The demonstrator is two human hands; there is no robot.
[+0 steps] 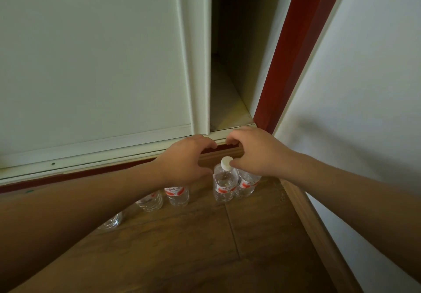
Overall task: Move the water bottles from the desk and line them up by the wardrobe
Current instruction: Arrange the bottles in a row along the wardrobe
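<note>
Several clear water bottles with red-and-white labels stand in a row on the wooden floor in front of the white wardrobe [91, 65]. One bottle [224, 184] shows its white cap between my hands. My left hand [186, 158] hovers palm down with curved, spread fingers over another bottle [177, 194] and hides its top. My right hand [252, 151] arches over the rightmost bottle [247, 184], with its thumb tip touching the white cap beside it. Two more bottles [150, 201] [111, 221] show partly under my left forearm.
The wardrobe's sliding door stands partly open, showing a dark gap [230, 87]. A red door frame [293, 53] and a white wall [364, 87] close off the right side. A wooden skirting board [319, 235] runs along that wall.
</note>
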